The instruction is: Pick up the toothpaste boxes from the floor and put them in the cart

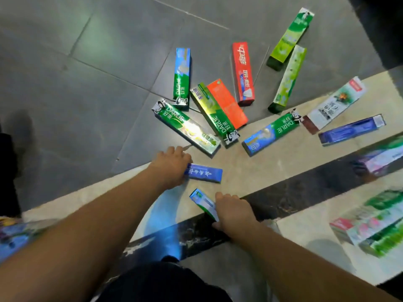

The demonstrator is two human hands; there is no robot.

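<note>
Blue box (205, 172) lies left-right, left hand (172, 168) gripping its left end; right hand (232, 212) grips tilted blue-green box (204, 203).

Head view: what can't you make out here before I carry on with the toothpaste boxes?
- Cart: nowhere in the head view.
- Boxes at the right edge: motion-blurred, cut off; labels unreadable.
- Blue box: left hand covers one end.
- Blue-green box: right hand hides its near end.
</note>
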